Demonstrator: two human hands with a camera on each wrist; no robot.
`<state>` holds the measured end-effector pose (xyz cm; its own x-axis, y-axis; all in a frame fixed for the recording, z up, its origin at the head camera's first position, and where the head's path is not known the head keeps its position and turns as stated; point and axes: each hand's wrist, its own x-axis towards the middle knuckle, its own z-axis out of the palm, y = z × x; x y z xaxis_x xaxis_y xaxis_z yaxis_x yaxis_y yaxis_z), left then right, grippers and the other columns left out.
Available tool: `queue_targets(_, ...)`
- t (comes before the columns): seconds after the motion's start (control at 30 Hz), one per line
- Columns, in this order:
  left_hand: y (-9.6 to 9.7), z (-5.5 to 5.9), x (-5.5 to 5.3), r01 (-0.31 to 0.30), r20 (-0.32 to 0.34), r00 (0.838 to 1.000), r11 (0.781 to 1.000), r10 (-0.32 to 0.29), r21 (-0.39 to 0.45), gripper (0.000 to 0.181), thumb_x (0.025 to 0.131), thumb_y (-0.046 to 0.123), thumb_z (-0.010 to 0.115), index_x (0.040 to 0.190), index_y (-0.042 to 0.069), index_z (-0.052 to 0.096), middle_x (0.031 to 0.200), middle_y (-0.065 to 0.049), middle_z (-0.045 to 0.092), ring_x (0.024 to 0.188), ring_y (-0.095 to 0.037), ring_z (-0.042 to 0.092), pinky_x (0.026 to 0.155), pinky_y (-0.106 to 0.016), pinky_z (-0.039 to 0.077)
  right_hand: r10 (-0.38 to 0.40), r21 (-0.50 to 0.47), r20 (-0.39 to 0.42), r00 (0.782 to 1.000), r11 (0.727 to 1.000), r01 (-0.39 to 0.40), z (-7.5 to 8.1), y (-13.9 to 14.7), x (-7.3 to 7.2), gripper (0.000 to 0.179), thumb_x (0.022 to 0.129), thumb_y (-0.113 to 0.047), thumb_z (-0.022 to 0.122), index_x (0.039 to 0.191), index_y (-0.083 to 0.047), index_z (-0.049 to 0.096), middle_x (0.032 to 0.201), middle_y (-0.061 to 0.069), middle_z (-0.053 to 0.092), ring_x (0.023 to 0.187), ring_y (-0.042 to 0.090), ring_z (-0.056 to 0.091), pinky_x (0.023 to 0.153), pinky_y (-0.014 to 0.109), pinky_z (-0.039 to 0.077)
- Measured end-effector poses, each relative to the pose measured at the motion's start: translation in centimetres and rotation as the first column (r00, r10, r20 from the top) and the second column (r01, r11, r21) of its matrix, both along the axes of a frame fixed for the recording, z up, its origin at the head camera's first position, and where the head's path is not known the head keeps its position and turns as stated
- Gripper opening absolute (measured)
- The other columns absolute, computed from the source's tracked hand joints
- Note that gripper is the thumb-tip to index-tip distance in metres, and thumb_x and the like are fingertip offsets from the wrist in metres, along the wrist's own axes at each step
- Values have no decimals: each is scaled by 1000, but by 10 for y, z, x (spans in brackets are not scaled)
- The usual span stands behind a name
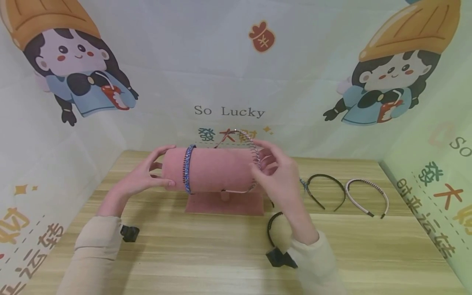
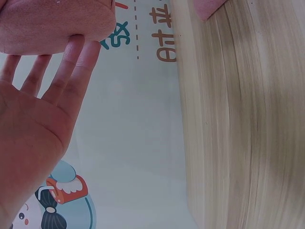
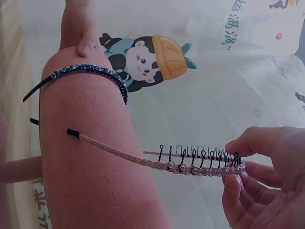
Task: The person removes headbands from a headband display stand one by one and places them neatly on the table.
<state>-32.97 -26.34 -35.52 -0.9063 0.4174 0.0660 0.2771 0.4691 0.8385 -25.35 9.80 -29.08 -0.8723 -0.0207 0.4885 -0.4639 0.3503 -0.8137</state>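
Note:
A pink padded cylinder lies sideways on a post and flat base. My left hand holds its left end, thumb in front and fingers at the back. Around the cylinder near that end sits a blue glittery headband, its teeth showing in the right wrist view. My right hand pinches a pale pink beaded headband at the top of its arch between thumb and fingers. That headband has dark looped teeth on its inner side, and its two arms straddle the right part of the cylinder.
To the right on the wooden table lie a black headband and a white-pink headband. Another dark headband is partly behind my right wrist. Printed cloth walls stand at the back and sides.

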Motion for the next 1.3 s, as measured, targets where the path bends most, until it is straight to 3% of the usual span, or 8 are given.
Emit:
queue_targets(0.43,0,1,0,7,2,1000,1000,-7,1,93,86,15,76,156,32,18,158,-4,24,116,-17,53,90,-38,55,-41,52,-24,999,998,42,5,11,4,47,83,-4,75,128,-11,65,96,10,67,81,15,61,68,21,59)
queue_targets(1.13,0,1,0,11,4,1000,1000,-11,6,93,86,15,76,157,28,17,158,-5,23,116,-20,52,90,-39,55,-43,16,-24,999,999,44,12,21,10,47,83,-4,76,129,-13,65,98,9,67,81,15,61,66,22,60)
queue_targets(1.3,1,1,0,10,2,1000,1000,-10,5,92,86,15,76,156,34,19,158,-4,23,116,-20,52,90,-38,55,-50,19,-26,998,999,50,12,25,12,47,84,-4,76,129,-14,65,98,9,67,82,14,61,67,21,60)
